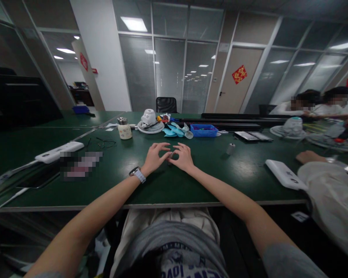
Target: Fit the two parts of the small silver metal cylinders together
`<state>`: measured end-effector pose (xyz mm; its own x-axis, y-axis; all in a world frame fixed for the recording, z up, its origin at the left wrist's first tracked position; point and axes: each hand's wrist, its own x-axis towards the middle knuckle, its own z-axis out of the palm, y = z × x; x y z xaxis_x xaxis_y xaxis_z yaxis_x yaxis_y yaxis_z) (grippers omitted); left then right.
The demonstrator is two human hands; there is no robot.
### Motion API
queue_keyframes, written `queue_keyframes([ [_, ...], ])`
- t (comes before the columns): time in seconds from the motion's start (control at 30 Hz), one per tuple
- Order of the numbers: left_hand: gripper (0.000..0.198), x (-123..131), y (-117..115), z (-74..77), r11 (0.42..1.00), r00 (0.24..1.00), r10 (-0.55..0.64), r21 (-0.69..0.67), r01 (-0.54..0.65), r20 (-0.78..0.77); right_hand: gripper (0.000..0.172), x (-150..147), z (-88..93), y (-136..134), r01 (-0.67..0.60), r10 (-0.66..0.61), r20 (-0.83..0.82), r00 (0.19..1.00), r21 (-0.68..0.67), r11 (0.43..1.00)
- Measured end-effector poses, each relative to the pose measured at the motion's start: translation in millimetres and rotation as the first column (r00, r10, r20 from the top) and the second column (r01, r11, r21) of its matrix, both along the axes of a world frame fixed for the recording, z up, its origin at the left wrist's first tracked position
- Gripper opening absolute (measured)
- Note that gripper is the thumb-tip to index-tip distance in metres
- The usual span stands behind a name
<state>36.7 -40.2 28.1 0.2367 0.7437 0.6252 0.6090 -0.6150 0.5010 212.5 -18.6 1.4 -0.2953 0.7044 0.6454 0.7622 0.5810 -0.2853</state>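
The left hand (156, 157) and right hand (185, 157) both seem to pinch a small part (171, 155), mostly hidden, over the table (168, 190). I'd keep that pinch light and steady, well apart from the cylinder (231, 149)

Free tabletop (209, 159) right of hands (185, 158) to silver cylinder (230, 149); blue tray (204, 133) blocks ahead.
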Motion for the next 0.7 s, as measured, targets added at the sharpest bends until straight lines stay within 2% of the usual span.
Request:
queue_keyframes([
  [0.17,0.035,4.6,8.2,-3.9,0.998,0.993,-0.029,-0.044,0.035,0.113,0.044,-0.6,-5.0,2.3,-0.03,0.032,0.072,0.997,-0.027,0.999],
  [0.27,0.034,7.7,12.1,-4.9,0.998,0.979,-0.059,-0.026,0.065,0.197,0.047,-1.4,-5.9,2.7,-0.017,0.02,0.099,0.995,-0.03,0.999],
  [0.37,0.036,2.5,16.2,-4.0,0.999,0.961,-0.001,-0.037,0.012,0.276,0.047,1.6,-4.7,3.6,0.015,-0.011,0.121,0.993,-0.028,1.0],
  [0.43,0.039,-8.2,21.2,-5.1,0.994,0.951,0.068,-0.098,-0.041,0.302,0.049,6.8,-3.5,5.4,0.054,-0.049,0.122,0.991,-0.042,0.998],
  [0.53,0.043,-30.5,32.0,-12.5,0.97,0.959,0.101,-0.24,-0.035,0.266,0.053,17.2,-2.3,9.7,0.126,-0.114,0.116,0.987,-0.106,0.986],
  [0.7,0.05,-55.5,50.5,-30.5,0.926,0.992,0.042,-0.377,0.006,0.119,0.057,26.1,-3.7,15.8,0.175,-0.15,0.146,0.978,-0.174,0.969],
])
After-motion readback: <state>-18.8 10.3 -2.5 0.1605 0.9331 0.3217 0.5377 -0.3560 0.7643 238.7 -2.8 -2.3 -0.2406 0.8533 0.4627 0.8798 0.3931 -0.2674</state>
